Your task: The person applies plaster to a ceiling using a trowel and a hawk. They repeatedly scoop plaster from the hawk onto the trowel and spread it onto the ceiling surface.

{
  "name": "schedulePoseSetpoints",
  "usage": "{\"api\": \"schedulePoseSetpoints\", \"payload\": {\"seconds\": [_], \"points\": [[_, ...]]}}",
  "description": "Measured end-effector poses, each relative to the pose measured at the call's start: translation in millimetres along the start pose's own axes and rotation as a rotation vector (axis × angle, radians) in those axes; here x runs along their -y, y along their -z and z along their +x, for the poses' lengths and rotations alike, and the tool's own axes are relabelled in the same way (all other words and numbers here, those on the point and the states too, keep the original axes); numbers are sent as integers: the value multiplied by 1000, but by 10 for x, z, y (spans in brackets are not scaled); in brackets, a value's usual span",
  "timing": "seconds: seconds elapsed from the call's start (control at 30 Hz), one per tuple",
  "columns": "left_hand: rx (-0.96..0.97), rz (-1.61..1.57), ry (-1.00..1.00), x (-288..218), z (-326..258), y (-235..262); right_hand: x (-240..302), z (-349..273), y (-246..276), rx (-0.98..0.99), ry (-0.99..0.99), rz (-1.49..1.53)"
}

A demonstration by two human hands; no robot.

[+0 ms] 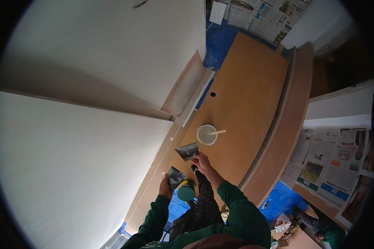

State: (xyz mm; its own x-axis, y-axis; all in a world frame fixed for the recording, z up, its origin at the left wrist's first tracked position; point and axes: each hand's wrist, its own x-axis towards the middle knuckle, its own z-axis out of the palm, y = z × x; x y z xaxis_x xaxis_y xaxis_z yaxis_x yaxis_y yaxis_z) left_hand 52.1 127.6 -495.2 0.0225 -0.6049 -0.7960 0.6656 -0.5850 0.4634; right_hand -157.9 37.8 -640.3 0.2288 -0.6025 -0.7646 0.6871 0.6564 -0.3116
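My left hand (165, 187) is closed on a wide putty knife (176, 177) with a dark, smeared blade. Ahead of it, my right hand (201, 163) grips a second wide putty knife (187, 151), its blade streaked with pale filler and pointing left. Just beyond that blade stands a white bucket (200, 141) of pale filler, a wooden stir stick (220, 131) leaning out over its right rim. A round container with a green lid (185, 193) sits below the left blade, beside my leg.
A wooden board (247, 83) lies under the bucket. White panels (70, 157) rise on the left, with a pinkish-grey plate (183, 89) leaning there. A curved ledge (293, 108) runs along the right. Newspaper (328, 162) and blue sheeting (222, 41) cover nearby surfaces. Clutter (282, 224) lies lower right.
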Motion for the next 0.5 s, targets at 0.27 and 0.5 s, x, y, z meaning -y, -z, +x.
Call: {"api": "schedulePoseSetpoints", "payload": {"seconds": [0.27,0.5], "points": [[167,39,19,-276,-151,-389,-110,-736,-673,228,27,-89],[204,76,-44,-252,-445,-414,-263,-1107,-635,353,35,-95]]}}
